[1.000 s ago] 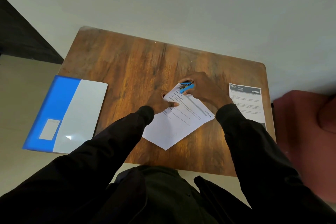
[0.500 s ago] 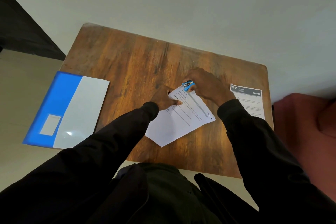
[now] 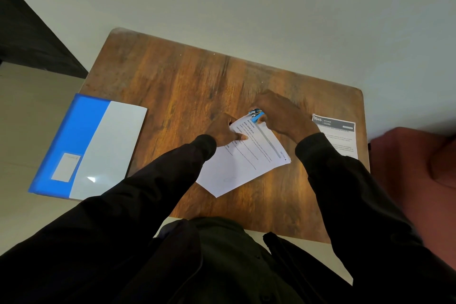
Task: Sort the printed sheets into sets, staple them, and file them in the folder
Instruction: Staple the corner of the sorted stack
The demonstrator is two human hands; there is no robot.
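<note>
So there's a wooden table (image 3: 187, 86) and a stack of sheets (image 3: 237, 168) lying on it around the middle, turned at an angle with one corner pointing to the far side. The right hand (image 3: 283, 116) is curled over a little blue stapler (image 3: 256, 114) right at that far corner, fingers wrapped round it so only the blue tip pokes out. The left hand (image 3: 223, 131) is on the stack's left edge, one digit stretched flat across the top page and the rest curled in. Can't tell if the curled ones are tucked under the paper. The top page has headings that look like "INITIAL SCENE SETUP" and "TASK GOAL", plus "SECTION" along the right edge; the body text is too small to read. Just right of the right wrist there's a separate sheet (image 3: 343, 136) with a dark header reading "946" and what looks like "KITCHEN". The blue folder (image 3: 81, 136) sits well off to the left, hanging over the table's left edge, closed, with a white label (image 3: 65, 167) I can't read. Both arms are in black sleeves (image 3: 148, 192). There's something maroon (image 3: 414, 168) past the right edge.
</note>
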